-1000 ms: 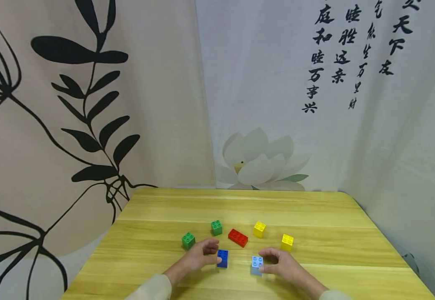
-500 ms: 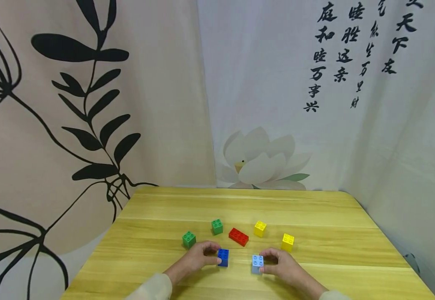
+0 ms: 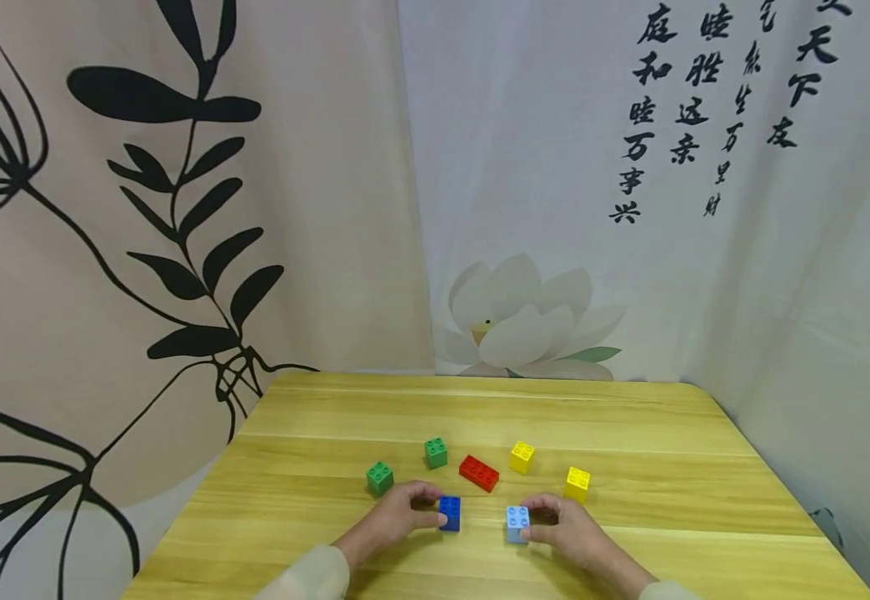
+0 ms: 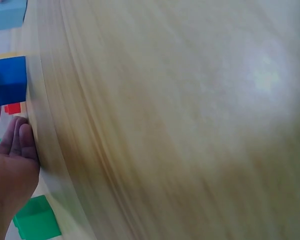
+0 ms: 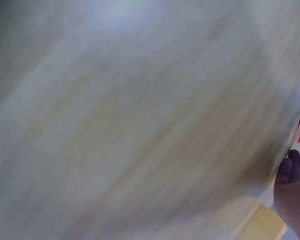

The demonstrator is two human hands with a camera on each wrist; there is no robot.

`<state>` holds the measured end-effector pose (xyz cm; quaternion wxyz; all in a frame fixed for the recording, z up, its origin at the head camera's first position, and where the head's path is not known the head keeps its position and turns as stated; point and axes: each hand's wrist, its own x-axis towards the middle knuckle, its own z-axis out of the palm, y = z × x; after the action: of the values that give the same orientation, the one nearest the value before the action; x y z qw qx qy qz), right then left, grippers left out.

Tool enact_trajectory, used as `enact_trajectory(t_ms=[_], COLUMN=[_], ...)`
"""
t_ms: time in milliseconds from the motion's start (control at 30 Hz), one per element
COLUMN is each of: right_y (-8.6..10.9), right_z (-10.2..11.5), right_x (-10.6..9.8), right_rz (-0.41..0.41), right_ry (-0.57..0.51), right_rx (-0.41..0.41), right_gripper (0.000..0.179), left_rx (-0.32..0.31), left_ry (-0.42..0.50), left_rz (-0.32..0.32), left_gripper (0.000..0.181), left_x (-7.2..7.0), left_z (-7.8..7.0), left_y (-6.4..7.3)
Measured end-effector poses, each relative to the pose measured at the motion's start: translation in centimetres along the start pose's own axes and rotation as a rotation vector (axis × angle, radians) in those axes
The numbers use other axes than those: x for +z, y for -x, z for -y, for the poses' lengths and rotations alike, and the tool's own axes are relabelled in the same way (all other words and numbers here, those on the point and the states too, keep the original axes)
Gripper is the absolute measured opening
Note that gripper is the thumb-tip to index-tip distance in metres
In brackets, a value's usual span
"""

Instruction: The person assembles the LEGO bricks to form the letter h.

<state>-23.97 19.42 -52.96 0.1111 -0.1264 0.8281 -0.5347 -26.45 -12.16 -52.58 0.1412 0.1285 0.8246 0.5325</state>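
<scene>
In the head view, my left hand (image 3: pixel 403 515) pinches a dark blue toy building brick (image 3: pixel 450 512) between thumb and fingers. Facing it from the right, my right hand (image 3: pixel 570 529) pinches a light blue brick (image 3: pixel 517 523) the same way. A short gap of table separates the two bricks, and their studs point up. The left wrist view shows the dark blue brick (image 4: pixel 11 82) at the thumb, with the light blue brick (image 4: pixel 11 15) beyond it. Only part of my right hand (image 5: pixel 294 195) enters the right wrist view.
On the wooden table (image 3: pixel 315 417), a red brick (image 3: pixel 478 473) lies behind the hands. Two green bricks (image 3: pixel 436 452) (image 3: pixel 379 478) stand to the left, and two yellow bricks (image 3: pixel 522 457) (image 3: pixel 577 484) to the right. A printed curtain (image 3: pixel 345 208) hangs behind the table.
The head view has shifted slightly. Both hands keep the same pinch on their bricks and have barely moved over the table.
</scene>
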Motion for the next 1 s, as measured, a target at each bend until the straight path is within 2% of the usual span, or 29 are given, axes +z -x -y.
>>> enact_trajectory(t_ms=[500, 1000], right_y=[-0.4, -2.6], right_z=[0.8, 3.2], right_x=[0.1, 1.6], right_rz=[-0.051, -0.119], right_ry=[0.014, 0.016], right_rx=[0.001, -0.004], right_gripper=[0.049, 0.048], left_rx=[0.003, 0.014], left_ry=[-0.023, -0.023], left_rz=[-0.024, -0.020], left_gripper=[0.032, 0.032], left_x=[0.3, 0.3], left_z=[0.0, 0.0], left_y=[-0.4, -0.3])
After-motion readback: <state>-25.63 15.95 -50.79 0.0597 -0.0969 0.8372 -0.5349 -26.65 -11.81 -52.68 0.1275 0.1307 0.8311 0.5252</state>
